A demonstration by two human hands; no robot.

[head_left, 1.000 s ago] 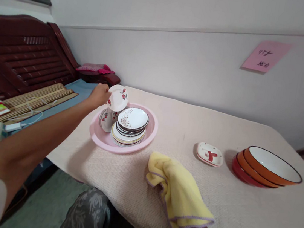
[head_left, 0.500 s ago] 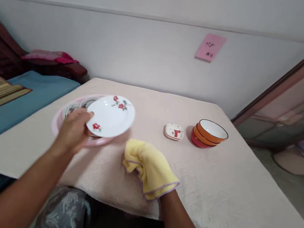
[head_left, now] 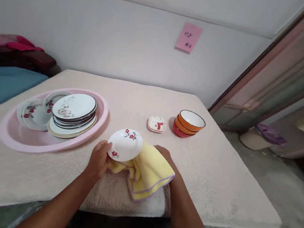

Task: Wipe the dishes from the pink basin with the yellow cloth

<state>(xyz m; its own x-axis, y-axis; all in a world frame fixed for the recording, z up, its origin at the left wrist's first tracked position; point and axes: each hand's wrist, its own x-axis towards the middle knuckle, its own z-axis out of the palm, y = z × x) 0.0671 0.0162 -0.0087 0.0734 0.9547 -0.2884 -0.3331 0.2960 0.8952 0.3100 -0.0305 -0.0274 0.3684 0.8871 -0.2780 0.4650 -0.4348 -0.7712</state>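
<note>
Pale wall (head_left: 108,39) beside smooth grey floor (head_left: 277,172)

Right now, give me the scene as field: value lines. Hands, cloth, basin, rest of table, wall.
left hand: grips the rim of a white flowered plate
right hand: at the yellow cloth, fingers hidden
yellow cloth: purple-edged, partly behind the plate
pink basin: left of both hands, holds stacked plates
small dishes: stacked, beyond the cloth
bowls: nested, orange and red, right of dishes
wall: pink note
</note>
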